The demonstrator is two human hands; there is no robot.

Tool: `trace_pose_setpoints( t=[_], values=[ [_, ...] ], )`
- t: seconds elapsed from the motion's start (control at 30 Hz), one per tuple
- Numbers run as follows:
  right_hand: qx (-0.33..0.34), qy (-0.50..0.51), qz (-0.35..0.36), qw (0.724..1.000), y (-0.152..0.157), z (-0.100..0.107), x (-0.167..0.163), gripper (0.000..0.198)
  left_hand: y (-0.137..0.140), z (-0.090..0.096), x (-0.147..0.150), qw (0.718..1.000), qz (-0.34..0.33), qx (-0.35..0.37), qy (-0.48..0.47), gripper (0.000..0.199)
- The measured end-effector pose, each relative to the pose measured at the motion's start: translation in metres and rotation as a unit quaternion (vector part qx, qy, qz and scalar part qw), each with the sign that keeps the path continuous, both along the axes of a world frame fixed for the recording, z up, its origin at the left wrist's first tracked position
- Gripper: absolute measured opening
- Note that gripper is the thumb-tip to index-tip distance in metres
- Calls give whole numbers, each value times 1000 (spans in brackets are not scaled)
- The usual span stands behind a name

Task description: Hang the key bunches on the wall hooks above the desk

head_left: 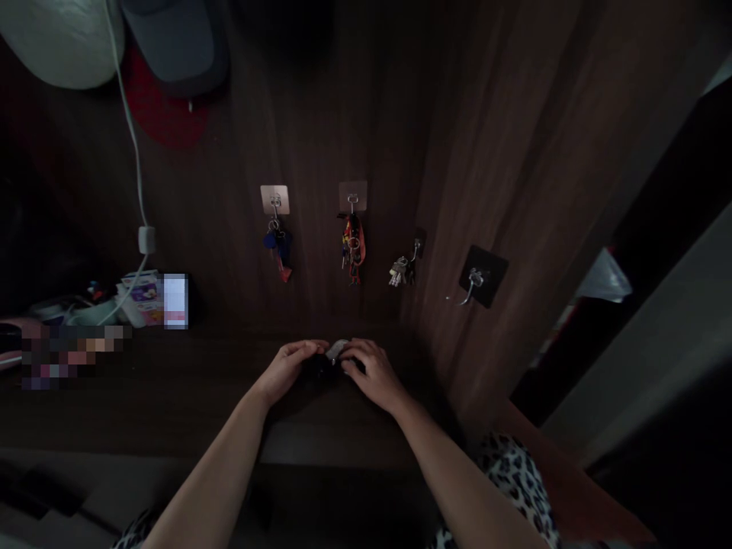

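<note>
Dark wood makes up the table (171,400) where handling appears under way: a black item (323,367) and a pale grey piece (337,350) sit between two hands and are not yet let go, though how much remains cannot be told from here. The item lies low over the tabletop, at the grip of the left hand (286,371), seemingly pinched on it, while the right hand (374,374) bends its fingers beside the grey piece, clasping or merely touching, too dim to tell.
</note>
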State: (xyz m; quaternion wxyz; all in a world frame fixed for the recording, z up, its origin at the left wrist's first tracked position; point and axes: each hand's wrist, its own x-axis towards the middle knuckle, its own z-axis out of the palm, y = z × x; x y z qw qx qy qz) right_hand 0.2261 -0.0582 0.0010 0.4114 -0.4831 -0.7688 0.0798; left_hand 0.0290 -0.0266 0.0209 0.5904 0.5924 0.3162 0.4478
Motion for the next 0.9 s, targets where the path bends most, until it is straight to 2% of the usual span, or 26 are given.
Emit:
trace_pose_setpoints(
  t=[0.1,0.27,0.43,0.6,0.77,0.9],
  values=[
    [3,39,-3,999,0,4,0,16,-1,1,0,994,-50,-52,-79,28],
    [24,91,-10,996,1,6,-1,20,0,-2,2,986,-83,-91,-116,31],
    [21,106,0,994,0,6,-7,20,-1,-6,5,988,-83,-80,-102,34],
    [-20,130,6,991,3,4,-15,21,-1,-10,9,996,-69,-46,-31,45],
    [-38,171,21,984,9,0,-17,21,-1,-12,10,999,-55,-1,-2,42],
    [-33,196,40,979,9,2,-17,19,-3,-10,11,999,-38,6,9,38]
  ],
)
